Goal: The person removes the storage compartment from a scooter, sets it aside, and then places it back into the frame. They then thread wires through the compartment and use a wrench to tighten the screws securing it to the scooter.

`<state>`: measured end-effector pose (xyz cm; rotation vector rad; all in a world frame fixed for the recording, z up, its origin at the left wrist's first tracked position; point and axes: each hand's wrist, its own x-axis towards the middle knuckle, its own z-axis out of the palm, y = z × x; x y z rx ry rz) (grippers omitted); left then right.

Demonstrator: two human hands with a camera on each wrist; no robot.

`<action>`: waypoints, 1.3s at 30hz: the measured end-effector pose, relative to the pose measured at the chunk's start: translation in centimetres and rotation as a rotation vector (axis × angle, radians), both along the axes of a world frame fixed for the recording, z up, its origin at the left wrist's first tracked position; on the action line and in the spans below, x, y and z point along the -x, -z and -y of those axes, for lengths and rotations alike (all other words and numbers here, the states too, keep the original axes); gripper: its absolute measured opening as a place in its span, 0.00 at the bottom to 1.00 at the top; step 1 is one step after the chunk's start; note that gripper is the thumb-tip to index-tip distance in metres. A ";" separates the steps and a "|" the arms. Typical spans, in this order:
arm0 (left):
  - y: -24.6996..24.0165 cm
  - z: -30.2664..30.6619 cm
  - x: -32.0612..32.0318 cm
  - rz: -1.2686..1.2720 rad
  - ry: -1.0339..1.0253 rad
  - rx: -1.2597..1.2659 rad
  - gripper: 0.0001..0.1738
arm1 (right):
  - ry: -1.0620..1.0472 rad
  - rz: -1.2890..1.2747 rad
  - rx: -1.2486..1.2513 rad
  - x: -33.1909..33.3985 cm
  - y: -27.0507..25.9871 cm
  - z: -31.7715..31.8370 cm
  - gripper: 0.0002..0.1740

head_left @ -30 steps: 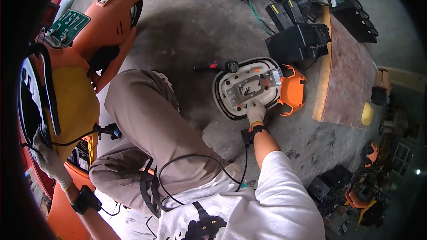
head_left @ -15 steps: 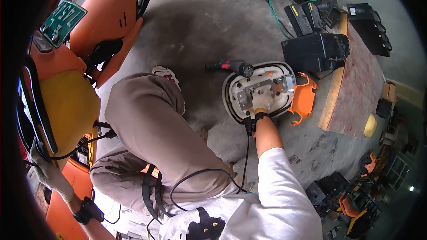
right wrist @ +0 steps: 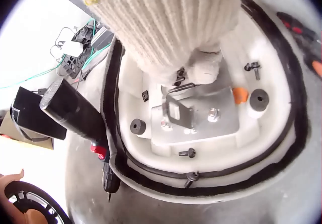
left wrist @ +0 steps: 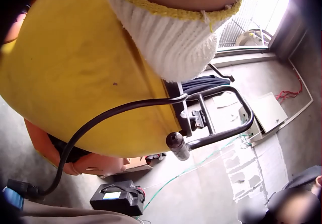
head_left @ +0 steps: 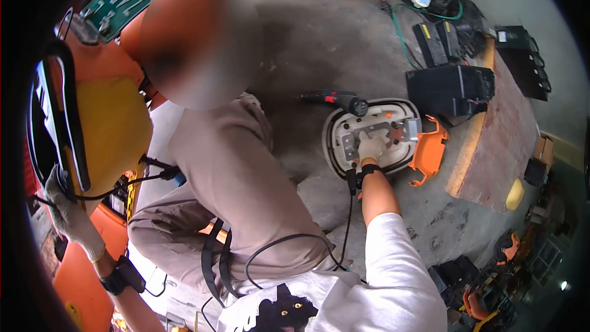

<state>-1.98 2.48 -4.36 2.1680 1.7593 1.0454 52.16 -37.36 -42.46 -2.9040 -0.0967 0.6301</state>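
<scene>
**Hand Position at the Small Screws in the White Shell**

1. Location. The white shell [head_left: 335,147] lies on the floor [head_left: 295,43], hollow side up. An orange plastic part [head_left: 429,150] is just beside one end. The drill [head_left: 337,99] lies at the rim on the side opposite the right forearm.

2. Right hand. The gloved right hand [head_left: 372,146] reaches into the shell, fingertips down among small dark parts next to the metal bracket [right wrist: 179,113]. Whether it pinches a part cannot be told; the glove hides the contact.

3. Left hand. The gloved left hand [head_left: 72,218] is at the black rail beside the yellow cover [head_left: 114,129], with a black cable across it. Its fingertips are hidden; grip cannot be confirmed.

4. Step in hand (judged). Sorting or collecting loose hardware. Black screws [right wrist: 188,153] lie within the shell, and another screw [right wrist: 191,177] is at the dark seal along its rim.

5. Next move (judged). It calls for thumb and fingertip closed on one screw, then a straight lift clear of the bracket. Thick knit may dull the feel and nudge neighbouring screws.
</scene>
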 end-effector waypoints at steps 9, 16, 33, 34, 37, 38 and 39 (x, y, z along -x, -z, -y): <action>0.3 1.0 -2.0 0.061 0.057 -0.084 0.21 | 0.307 -0.272 -0.282 -1.5 0.0 0.2 0.17; -0.7 2.6 -5.3 0.066 0.109 -0.169 0.19 | 0.681 -0.867 -1.057 -1.1 -6.7 -0.3 0.08; -7.3 13.0 -7.7 1.026 -0.144 0.082 0.16 | -0.356 -1.235 -0.950 17.8 -44.0 -16.3 0.04; -7.9 15.1 -8.2 1.173 -0.113 0.303 0.17 | -0.405 -1.281 -0.934 19.4 -44.3 -16.8 0.05; -7.9 18.9 -8.4 1.148 0.055 0.733 0.20 | -0.596 -1.215 -0.986 25.2 -43.7 -18.4 0.07; -6.9 19.6 -8.2 1.159 0.162 0.791 0.21 | -0.641 -1.213 -1.012 26.7 -43.5 -18.6 0.05; -6.6 20.1 -8.0 1.182 0.233 0.844 0.22 | -0.667 -1.205 -1.135 28.4 -42.9 -18.7 0.05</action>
